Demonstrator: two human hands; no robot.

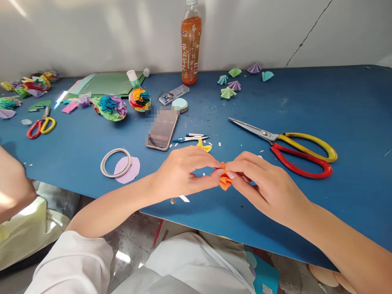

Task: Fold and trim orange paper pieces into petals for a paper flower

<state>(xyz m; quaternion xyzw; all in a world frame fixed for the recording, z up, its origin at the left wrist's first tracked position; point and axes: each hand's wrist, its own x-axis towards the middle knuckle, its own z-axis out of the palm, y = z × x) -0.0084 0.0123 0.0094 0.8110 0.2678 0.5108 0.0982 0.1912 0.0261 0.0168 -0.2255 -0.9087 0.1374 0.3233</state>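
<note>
Blue board formed the bench, set against a pale wall, with the person's white-clad lap just below its near edge. Nearest, over that edge, the left hand and the right hand met fingertip to fingertip, both pinched shut on a small folded orange paper piece held just above the bench surface. Just left of the left hand lay a white tape ring resting partly on a lilac paper circle. Right of the hands lay large scissors with one red and one yellow handle, blades closed and pointing left. Beyond the hands sat a smartphone, screen up, with a blue compass tool and a yellow paper scrap beside it. Farther back were two multicoloured ruffled paper balls, a glue stick and green paper sheets. Farthest, near the wall, stood a plastic bottle of orange drink, with small folded paper fans in green, teal and purple to its right. Another person's arm showed at the left edge.
</note>
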